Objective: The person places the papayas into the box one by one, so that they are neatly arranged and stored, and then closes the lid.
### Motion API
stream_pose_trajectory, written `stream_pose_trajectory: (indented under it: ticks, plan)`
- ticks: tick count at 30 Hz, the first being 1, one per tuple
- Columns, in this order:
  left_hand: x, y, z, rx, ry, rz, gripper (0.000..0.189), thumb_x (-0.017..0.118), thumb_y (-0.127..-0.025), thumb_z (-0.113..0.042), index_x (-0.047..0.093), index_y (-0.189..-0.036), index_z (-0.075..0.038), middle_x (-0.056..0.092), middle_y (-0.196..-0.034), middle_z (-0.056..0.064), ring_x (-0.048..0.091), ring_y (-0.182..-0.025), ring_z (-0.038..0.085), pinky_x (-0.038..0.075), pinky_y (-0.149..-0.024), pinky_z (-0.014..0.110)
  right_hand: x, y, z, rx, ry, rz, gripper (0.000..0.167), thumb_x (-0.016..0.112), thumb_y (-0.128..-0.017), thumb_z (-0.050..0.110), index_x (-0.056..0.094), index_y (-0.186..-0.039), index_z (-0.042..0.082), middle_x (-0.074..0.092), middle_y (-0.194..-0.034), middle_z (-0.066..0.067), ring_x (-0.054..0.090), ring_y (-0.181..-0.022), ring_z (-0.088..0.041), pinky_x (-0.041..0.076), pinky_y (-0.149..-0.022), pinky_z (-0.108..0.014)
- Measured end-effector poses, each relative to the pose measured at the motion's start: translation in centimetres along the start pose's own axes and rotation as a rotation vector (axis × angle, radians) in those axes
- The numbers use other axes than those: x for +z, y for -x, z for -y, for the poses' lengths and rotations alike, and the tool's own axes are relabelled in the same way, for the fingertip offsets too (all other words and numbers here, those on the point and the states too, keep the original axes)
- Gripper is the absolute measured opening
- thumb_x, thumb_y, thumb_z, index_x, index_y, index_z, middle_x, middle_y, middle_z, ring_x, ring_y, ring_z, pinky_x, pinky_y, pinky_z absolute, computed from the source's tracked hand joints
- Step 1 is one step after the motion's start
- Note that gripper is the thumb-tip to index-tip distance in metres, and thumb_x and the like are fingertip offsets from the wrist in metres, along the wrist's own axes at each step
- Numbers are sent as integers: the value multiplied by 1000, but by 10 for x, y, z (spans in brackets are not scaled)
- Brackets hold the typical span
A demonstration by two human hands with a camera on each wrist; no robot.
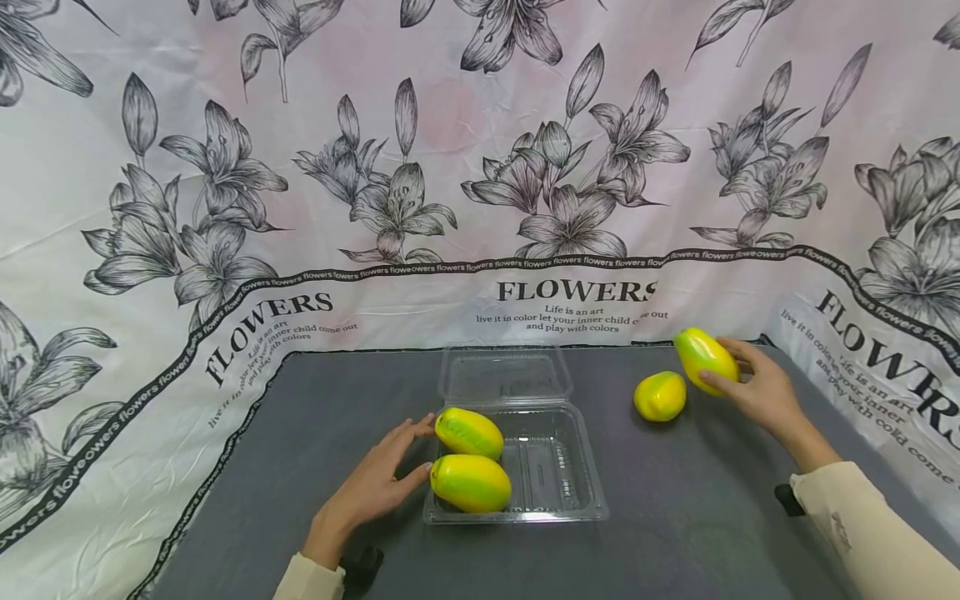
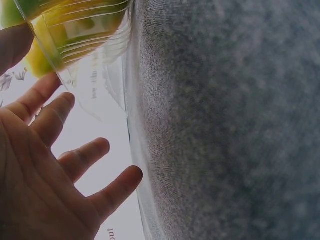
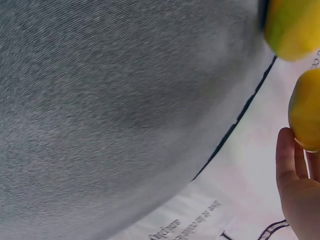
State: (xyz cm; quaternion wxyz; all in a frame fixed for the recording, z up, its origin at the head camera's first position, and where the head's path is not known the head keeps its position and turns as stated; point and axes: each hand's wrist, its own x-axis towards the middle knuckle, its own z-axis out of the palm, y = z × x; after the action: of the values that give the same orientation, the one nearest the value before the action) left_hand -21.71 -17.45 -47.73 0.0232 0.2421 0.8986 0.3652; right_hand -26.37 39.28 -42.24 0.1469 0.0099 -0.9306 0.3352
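The held fruit (image 1: 706,361), yellow with green patches, is located at the far right of the counter (image 1: 660,525), where it overlaps the rear edge in the head view. The right hand (image 1: 761,393) grasps it from the right side, thumb at the front and fingers behind. A loose fruit (image 1: 660,397) of the same colouring rests on the counter just left of the held fruit.

The clear container (image 1: 542,467) stands left of the loose fruit, its lid (image 1: 504,375) folded back to the rear. The rear fruit (image 1: 469,433) and the front fruit (image 1: 471,483) lie side by side at the container's left end. The left hand (image 1: 378,473) is released, fingers extended and spread beside this end; whether it touches either fruit cannot be determined. A flower-printed cloth (image 1: 420,317) hangs behind the counter
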Motion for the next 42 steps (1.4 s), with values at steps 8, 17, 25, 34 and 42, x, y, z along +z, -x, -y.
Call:
stream_pose_trajectory:
  ticks: [8, 17, 25, 34, 42]
  plan:
    - [-1, 0, -1, 0, 4, -2, 49, 62, -101, -38, 47, -147, -29, 29, -169, -3, 20, -158, 36, 22, -119, 72, 4, -3, 17, -90, -25, 3, 70, 75, -94, 33, 46, -151, 6, 57, -139, -30, 58, -114, -44, 47, -73, -29]
    - [-1, 0, -1, -7, 9, 2, 50, 63, -101, -38, 47, -148, -29, 28, -169, -3, 20, -158, 35, 21, -120, 72, 12, -1, 46, -134, -83, 59, 71, 76, -93, 33, 46, -153, 9, 55, -144, -27, 61, -113, -45, 49, -73, -16]
    - [-1, 0, -2, -20, 13, 7, 50, 63, -101, -38, 47, -148, -32, 28, -169, -8, 19, -158, 34, 21, -120, 71, 19, 3, 68, -172, -97, 105, 68, 76, -93, 33, 47, -152, 12, 55, -146, -23, 65, -109, -43, 53, -78, -22]
    - [0, 0, -5, -29, 5, 9, 50, 63, -101, -37, 47, -147, -31, 29, -169, -6, 19, -158, 34, 21, -120, 71, 29, 9, 85, -178, -85, 178, 67, 75, -93, 34, 48, -151, 13, 57, -143, -19, 64, -110, -36, 56, -86, -39]
    - [-1, 1, -4, -25, 7, 8, 50, 63, -101, -37, 47, -147, -32, 28, -168, -9, 20, -158, 34, 21, -120, 71, 35, 16, 101, -237, -143, 220, 64, 78, -91, 26, 51, -148, 14, 61, -137, -15, 63, -106, -30, 56, -80, -28]
